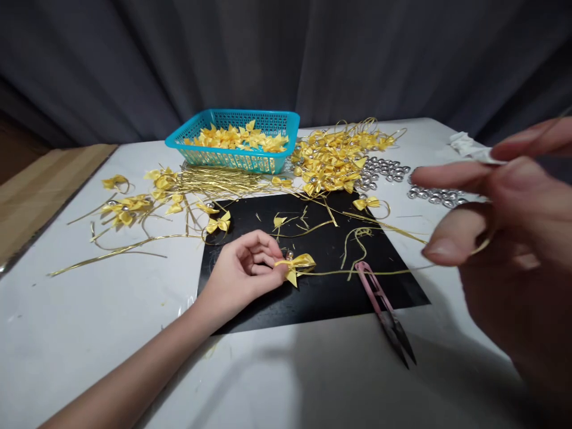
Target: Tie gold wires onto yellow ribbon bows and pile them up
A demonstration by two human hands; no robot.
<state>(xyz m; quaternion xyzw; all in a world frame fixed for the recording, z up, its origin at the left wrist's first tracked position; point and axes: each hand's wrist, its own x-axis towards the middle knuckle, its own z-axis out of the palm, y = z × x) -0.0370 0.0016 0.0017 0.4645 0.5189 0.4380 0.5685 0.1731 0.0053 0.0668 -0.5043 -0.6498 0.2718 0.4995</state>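
My left hand [243, 271] rests on a black mat [313, 298] and pinches a small yellow ribbon bow [297, 265] with a silver bead on it. A thin gold cord [357, 273] trails from the bow to the right across the mat. My right hand [504, 238] is raised close to the camera at the right, blurred, fingers spread apart, with a loop of the gold cord around one finger. Pink thread snips [386, 313] lie on the mat's right edge, below the cord.
A turquoise basket [232, 158] of yellow bows stands at the back. Beside it lie a pile of finished bows [335, 158], silver beads [388, 170], a bundle of gold cords [214, 182] and scattered bows [129, 205]. A cardboard sheet [40, 185] lies left.
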